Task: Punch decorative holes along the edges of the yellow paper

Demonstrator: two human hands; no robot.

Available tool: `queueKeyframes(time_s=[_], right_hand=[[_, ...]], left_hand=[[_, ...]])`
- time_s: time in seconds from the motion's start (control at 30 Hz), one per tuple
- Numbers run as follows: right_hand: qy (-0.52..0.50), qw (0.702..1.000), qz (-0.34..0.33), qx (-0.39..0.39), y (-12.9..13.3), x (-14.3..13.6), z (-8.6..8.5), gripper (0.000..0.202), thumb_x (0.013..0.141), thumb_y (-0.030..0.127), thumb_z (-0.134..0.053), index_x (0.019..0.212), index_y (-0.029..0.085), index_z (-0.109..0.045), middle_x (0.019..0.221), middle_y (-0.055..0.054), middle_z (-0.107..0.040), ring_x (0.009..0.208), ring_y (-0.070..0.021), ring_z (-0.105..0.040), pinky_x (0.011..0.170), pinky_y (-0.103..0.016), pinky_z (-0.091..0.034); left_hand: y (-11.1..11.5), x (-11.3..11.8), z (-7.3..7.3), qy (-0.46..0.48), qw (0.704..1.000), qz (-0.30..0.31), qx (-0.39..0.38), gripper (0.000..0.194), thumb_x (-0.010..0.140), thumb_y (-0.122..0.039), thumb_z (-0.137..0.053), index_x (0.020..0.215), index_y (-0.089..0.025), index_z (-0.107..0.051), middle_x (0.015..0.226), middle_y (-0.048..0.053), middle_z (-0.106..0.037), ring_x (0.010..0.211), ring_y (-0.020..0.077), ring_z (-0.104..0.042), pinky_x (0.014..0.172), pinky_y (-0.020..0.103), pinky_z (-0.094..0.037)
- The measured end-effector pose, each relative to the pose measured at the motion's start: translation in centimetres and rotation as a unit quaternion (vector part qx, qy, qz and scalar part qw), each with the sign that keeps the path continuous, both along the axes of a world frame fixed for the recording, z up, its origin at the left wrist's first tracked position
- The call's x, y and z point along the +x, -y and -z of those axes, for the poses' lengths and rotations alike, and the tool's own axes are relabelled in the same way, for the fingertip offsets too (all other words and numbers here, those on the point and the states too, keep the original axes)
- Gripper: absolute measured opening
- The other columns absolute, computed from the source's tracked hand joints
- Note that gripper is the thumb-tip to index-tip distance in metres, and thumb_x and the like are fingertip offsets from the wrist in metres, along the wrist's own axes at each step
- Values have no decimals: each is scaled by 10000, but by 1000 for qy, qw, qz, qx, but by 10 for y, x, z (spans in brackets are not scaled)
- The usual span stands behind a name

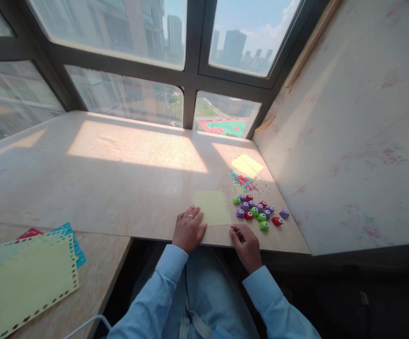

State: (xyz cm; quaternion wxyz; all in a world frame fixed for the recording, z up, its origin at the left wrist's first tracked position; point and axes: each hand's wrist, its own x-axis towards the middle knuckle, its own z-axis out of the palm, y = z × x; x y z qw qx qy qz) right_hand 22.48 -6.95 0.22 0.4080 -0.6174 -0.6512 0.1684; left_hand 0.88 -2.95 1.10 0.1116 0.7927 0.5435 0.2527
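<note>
A pale yellow sheet (212,207) with small holes along its side edges lies near the table's front edge. My left hand (189,229) rests on its lower left corner, fingers spread flat, a ring on one finger. At the lower right corner is my right hand (245,245), its thumb and index finger pinched together; what they hold, if anything, is too small to name. To the right of the sheet sits a cluster of red, green and purple eyed pieces (254,210). Behind them are scattered tiny red and blue bits (244,182).
Another yellow sheet (247,165) lies at the back right. Large punched yellow sheets (31,278) overlap blue (78,247) and red ones at the lower left. A patterned wall (348,141) bounds the wooden table (137,197) on the right; windows stand behind.
</note>
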Motion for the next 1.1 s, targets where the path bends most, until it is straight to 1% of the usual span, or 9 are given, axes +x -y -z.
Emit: queueKeyframes(time_s=[0.2, 0.37, 0.43, 0.5, 0.57, 0.67, 0.8, 1.0, 1.1], right_hand=[[-41, 999, 12, -7, -2, 0, -2, 184, 875, 338, -537, 901, 204, -660, 827, -56, -660, 711, -188, -600, 675, -320, -513], [-156, 986, 27, -48, 0, 12, -2, 265, 840, 378, -574, 1005, 185, -649, 773, -28, -618, 644, -168, -585, 611, -298, -518], [-176, 982, 41, -58, 1, 19, -5, 300, 834, 390, -568, 1036, 178, -635, 784, -26, -610, 604, -154, -567, 571, -284, -506], [-150, 985, 66, -60, -2, 26, -10, 328, 836, 390, -551, 1070, 173, -627, 823, -35, -622, 561, -138, -532, 542, -277, -485], [-89, 990, 85, -62, -9, 30, -17, 368, 836, 370, -539, 1135, 172, -620, 809, -30, -636, 542, -138, -513, 556, -282, -474], [23, 994, 61, -89, -25, 34, -28, 409, 816, 308, -558, 1204, 197, -628, 672, 6, -623, 626, -178, -581, 673, -301, -477], [128, 983, 37, -124, -40, 33, -35, 371, 823, 269, -574, 1185, 243, -653, 693, -6, -664, 662, -193, -609, 649, -284, -439], [160, 979, 55, -114, -37, 31, -38, 274, 836, 260, -593, 1099, 232, -665, 735, -25, -684, 687, -204, -630, 614, -275, -412], [158, 979, 64, -108, -32, 33, -38, 355, 834, 248, -593, 1186, 225, -630, 733, -22, -685, 700, -211, -638, 638, -285, -421]], left_hand=[[-2, -2, 6, -10, 999, -9, 42, 275, 896, -307, -557, 1137, -208, -647, 1323, 132, -604, 1296, 302, -495, 1002, 497, -421], [-2, -2, 12, -21, 997, -18, 74, 276, 906, -322, -532, 1115, -190, -656, 1320, 150, -602, 1294, 316, -499, 1004, 494, -432], [-2, -2, 12, -20, 996, -24, 84, 265, 906, -320, -528, 1089, -183, -662, 1309, 155, -609, 1296, 320, -497, 1010, 493, -432], [-2, -1, 12, -16, 996, -27, 86, 249, 905, -319, -524, 1064, -191, -667, 1291, 149, -622, 1290, 321, -505, 1010, 496, -434], [-3, -1, 12, -8, 996, -26, 84, 238, 907, -321, -518, 1049, -208, -671, 1273, 138, -636, 1273, 316, -522, 1008, 497, -438], [-3, -2, 10, 7, 996, -20, 82, 237, 902, -352, -527, 1025, -217, -678, 1252, 129, -649, 1241, 309, -550, 1004, 496, -445], [-3, -5, 10, 19, 996, -7, 82, 248, 873, -404, -575, 1002, -222, -683, 1228, 116, -666, 1211, 304, -574, 996, 494, -451], [-3, -4, 10, 12, 997, -12, 80, 233, 866, -364, -583, 1017, -212, -675, 1237, 116, -662, 1214, 296, -570, 998, 481, -439], [-3, -2, 10, 8, 997, -16, 80, 233, 865, -364, -584, 1022, -218, -675, 1236, 111, -662, 1207, 292, -573, 998, 475, -432]])
